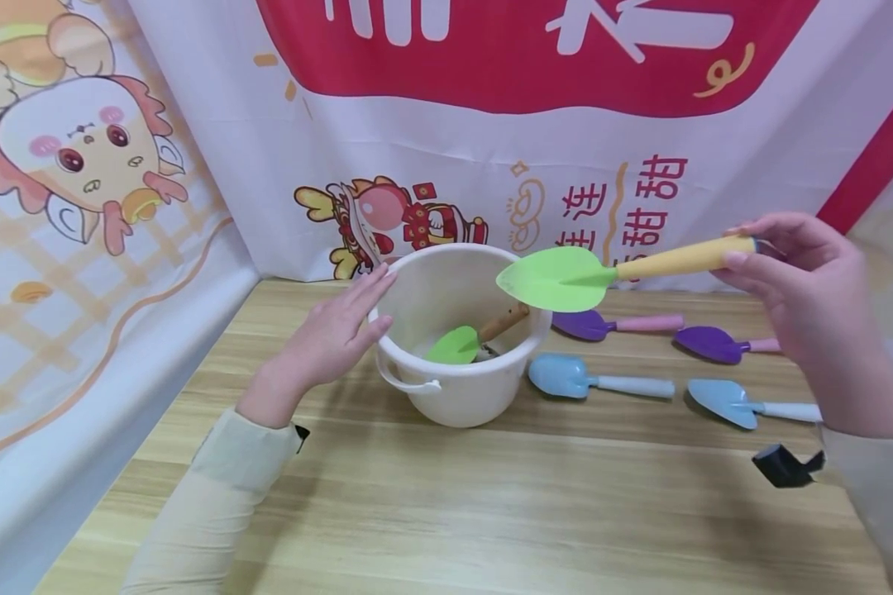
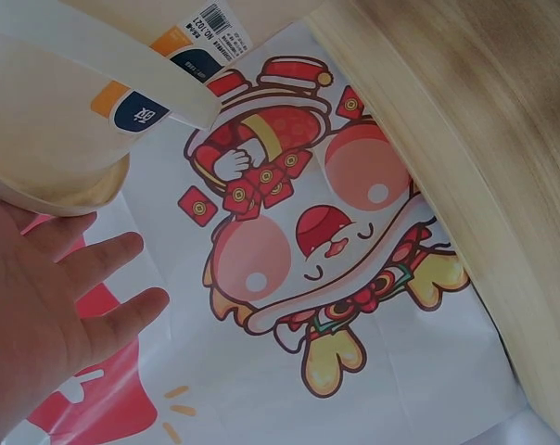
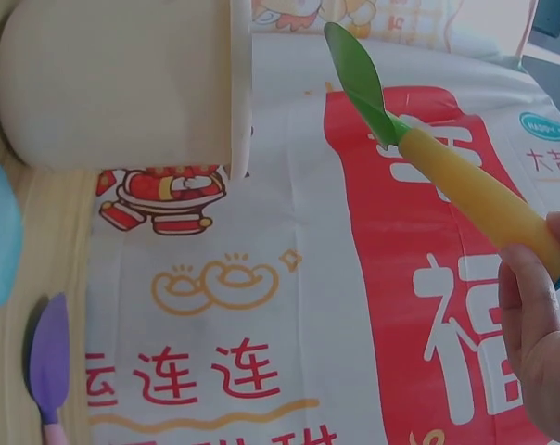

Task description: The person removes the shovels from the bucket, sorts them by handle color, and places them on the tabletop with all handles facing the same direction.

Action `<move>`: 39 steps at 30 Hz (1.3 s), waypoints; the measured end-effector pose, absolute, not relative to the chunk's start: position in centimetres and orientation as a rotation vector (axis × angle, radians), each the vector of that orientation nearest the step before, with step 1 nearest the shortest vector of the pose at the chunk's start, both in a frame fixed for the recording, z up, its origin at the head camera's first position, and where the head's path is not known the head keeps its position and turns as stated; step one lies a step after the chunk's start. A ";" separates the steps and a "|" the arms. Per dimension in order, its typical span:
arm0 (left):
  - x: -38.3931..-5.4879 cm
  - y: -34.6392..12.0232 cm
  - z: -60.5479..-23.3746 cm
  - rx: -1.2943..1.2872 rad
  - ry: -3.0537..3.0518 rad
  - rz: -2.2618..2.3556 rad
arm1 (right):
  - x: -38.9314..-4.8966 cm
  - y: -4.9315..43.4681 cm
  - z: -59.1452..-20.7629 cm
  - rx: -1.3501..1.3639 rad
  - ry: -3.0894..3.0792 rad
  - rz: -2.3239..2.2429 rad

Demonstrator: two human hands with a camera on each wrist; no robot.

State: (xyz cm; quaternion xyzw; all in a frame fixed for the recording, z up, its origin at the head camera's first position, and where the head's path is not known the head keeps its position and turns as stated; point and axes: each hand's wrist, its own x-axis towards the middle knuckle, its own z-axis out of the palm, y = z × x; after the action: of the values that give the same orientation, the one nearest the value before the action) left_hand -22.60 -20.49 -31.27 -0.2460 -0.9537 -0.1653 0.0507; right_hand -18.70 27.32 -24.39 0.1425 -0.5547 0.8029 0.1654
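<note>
My right hand (image 1: 807, 277) pinches the end of the yellow handle of a trowel (image 1: 561, 279) with a light green blade. This trowel is held in the air, its blade pointing left beside and above the right rim of a white bucket (image 1: 465, 397). Fairly straight fingers of my left hand (image 1: 335, 326) touch the bucket's left rim; the left wrist view shows this hand (image 2: 48, 315) with spread fingers at the rim. Inside the bucket lies another green trowel (image 1: 456, 345) with a brownish handle. Something dark, partly hidden, lies beneath it.
Right of the bucket, two purple trowels (image 1: 580, 325) with pink handles and two light blue trowels (image 1: 558, 376) with pale handles lie on the wooden table (image 1: 446, 512). A printed cloth (image 1: 446, 140) hangs behind. The bucket's handle (image 1: 409, 384) hangs down in front.
</note>
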 end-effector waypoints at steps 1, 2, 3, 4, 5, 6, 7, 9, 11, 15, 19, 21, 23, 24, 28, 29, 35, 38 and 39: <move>-22.6 -20.5 -31.3 -0.750 -2.903 -0.502 | -18.6 27.6 -24.5 0.403 -1.572 2.297; -22.6 -20.5 -31.3 -0.751 -2.902 -0.501 | -18.6 27.8 -24.6 0.405 -1.559 2.310; -22.6 -20.5 -31.3 -0.752 -2.901 -0.502 | -18.6 28.0 -24.7 0.415 -1.540 2.326; -22.7 -20.5 -31.3 -0.752 -2.899 -0.500 | -18.6 28.2 -24.8 0.417 -1.531 2.331; -22.7 -20.5 -31.3 -0.752 -2.900 -0.499 | -18.5 28.4 -24.9 0.420 -1.521 2.336; -22.7 -20.6 -31.3 -0.752 -2.900 -0.497 | -18.5 28.6 -25.0 0.420 -1.521 2.335; -22.7 -20.6 -31.3 -0.752 -2.900 -0.496 | -18.4 28.8 -25.1 0.412 -1.529 2.322; -22.7 -20.6 -31.4 -0.751 -2.899 -0.499 | -18.3 29.2 -25.3 0.400 -1.534 2.307; -22.7 -20.6 -31.4 -0.750 -2.900 -0.501 | -18.3 29.5 -25.5 0.401 -1.518 2.312; -22.7 -20.7 -31.4 -0.749 -2.900 -0.508 | -18.3 30.4 -25.8 0.416 -1.470 2.311; -22.7 -20.7 -31.4 -0.751 -2.899 -0.509 | -18.3 31.2 -26.2 0.423 -1.416 2.308; -22.7 -20.7 -31.5 -0.751 -2.899 -0.508 | -18.3 31.6 -26.4 0.429 -1.400 2.306; -22.7 -20.7 -31.5 -0.750 -2.900 -0.508 | -18.5 32.0 -26.8 0.435 -1.389 2.307; -22.7 -20.7 -31.5 -0.751 -2.901 -0.508 | -18.5 32.2 -26.9 0.431 -1.379 2.316; -22.7 -20.6 -31.5 -0.755 -2.895 -0.504 | -18.5 33.0 -27.6 0.407 -1.347 2.371; -22.7 -20.6 -31.4 -0.756 -2.895 -0.504 | -18.5 33.2 -27.8 0.404 -1.324 2.401; -22.8 -20.5 -31.4 -0.757 -2.892 -0.497 | -18.2 34.1 -28.8 0.392 -1.295 2.452; -22.8 -20.5 -31.5 -0.761 -2.886 -0.490 | -18.1 34.4 -29.3 0.381 -1.294 2.466; -22.8 -20.5 -31.5 -0.762 -2.886 -0.488 | -18.0 34.5 -29.5 0.366 -1.304 2.465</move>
State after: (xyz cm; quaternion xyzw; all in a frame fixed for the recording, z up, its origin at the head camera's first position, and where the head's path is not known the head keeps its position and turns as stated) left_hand -22.85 -20.54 -31.51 -0.2515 -0.9526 -0.1611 0.0587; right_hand -18.00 34.52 -29.48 0.1285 -0.4575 0.8645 0.1636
